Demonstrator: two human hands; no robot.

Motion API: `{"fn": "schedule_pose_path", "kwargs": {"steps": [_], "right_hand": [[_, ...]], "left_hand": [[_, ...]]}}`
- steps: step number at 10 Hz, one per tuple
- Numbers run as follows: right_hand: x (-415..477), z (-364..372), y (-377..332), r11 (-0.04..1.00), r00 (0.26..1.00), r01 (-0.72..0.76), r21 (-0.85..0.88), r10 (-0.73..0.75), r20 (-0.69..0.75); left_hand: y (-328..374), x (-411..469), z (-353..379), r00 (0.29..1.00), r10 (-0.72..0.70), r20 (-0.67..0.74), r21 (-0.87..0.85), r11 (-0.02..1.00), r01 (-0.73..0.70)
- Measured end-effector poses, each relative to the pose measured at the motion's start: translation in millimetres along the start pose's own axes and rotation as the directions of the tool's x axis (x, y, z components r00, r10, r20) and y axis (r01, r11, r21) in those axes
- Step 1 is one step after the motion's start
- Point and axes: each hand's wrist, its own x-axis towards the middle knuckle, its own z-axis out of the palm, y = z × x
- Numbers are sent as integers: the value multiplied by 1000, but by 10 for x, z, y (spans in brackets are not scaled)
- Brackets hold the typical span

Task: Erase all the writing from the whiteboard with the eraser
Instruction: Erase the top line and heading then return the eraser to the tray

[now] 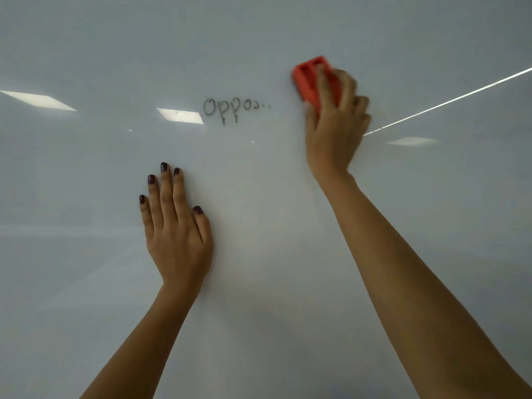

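Right hand [335, 122] grips the red eraser [312, 79] just right of the remaining writing [230, 109]; left hand [174, 223], flat and open, rests on the whiteboard [86, 168] below the writing.

1 head view, close, facing whiteboard [259, 283] straight on, tilted slightly upward; arms enter from below.

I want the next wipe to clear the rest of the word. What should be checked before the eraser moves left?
1. Right hand grips the red eraser: ok.
2. Eraser flat against the whiteboard: cannot tell, it is blurred.
3. Writing "Oppo" remains, left of the eraser: not ok, still to erase.
4. Path from eraser to writing is free: ok.
5. Left hand lies flat below the writing, out of the path: ok.
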Motion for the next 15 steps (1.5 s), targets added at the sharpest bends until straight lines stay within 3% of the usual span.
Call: {"fn": "schedule_pose_path", "kwargs": {"steps": [1, 2, 3, 4, 5, 6, 7, 8, 9, 10, 11, 12, 13, 14, 15], "right_hand": [[82, 10, 77, 955, 956, -292, -49, 290, -38], [21, 2, -92, 975, 975, -222, -3, 222, -7], [-95, -8, -120, 978, 986, 163, 130, -167, 21], [-8, -17, 43, 965, 977, 203, 165, -212, 35], [81, 47, 91, 976, 979, -196, 91, 201, -39], [34, 47, -100, 972, 971, -229, 61, 232, -59], [-186, 32, -307, 960, 970, 244, 138, -244, -11], [-231, 43, -267, 936, 946, 322, 141, -324, -10], [-174, 87, -265, 998, 995, -16, 61, 22, -101], [-211, 77, -487, 996, 993, -44, 78, 52, -102], [-318, 44, -564, 909, 923, 384, 162, -383, -38], [-186, 62, -427, 928, 936, 351, 127, -350, -31], [-106, 97, -461, 994, 996, -35, 101, 43, -82], [-241, 91, -647, 976, 981, 191, 101, -185, -63], [-352, 87, -661, 876, 887, 461, 142, -460, -37]], "left_hand": [[2, -6, 10, 1000, -6, -3, 5, 1000, 6], [7, -4, 15, 1000, -7, 0, 7, 1000, 7], [11, -7, 9, 1000, -9, 0, 1, 1000, 9], [7, -11, 2, 1000, -11, -2, -3, 1000, 11], [9, -9, 0, 1000, -12, 4, -5, 1000, 13], [11, -9, 2, 1000, -15, 7, -6, 1000, 15], [8, -9, 5, 1000, -15, 5, -9, 1000, 15], [0, -19, 2, 1000, -14, 8, -17, 1000, 14], [7, -26, 1, 1000, -18, 1, -19, 1000, 18], [10, -26, 8, 1000, -20, -4, -11, 1000, 20], [3, -30, 8, 1000, -21, 0, -9, 1000, 21], [10, -36, 7, 1000, -25, 3, -7, 1000, 25], [19, -40, 8, 1000, -27, 0, -3, 1000, 27], [10, -41, 8, 999, -32, -3, 1, 999, 32], [9, -42, 5, 1000, -31, 2, -1, 1000, 31]]}}
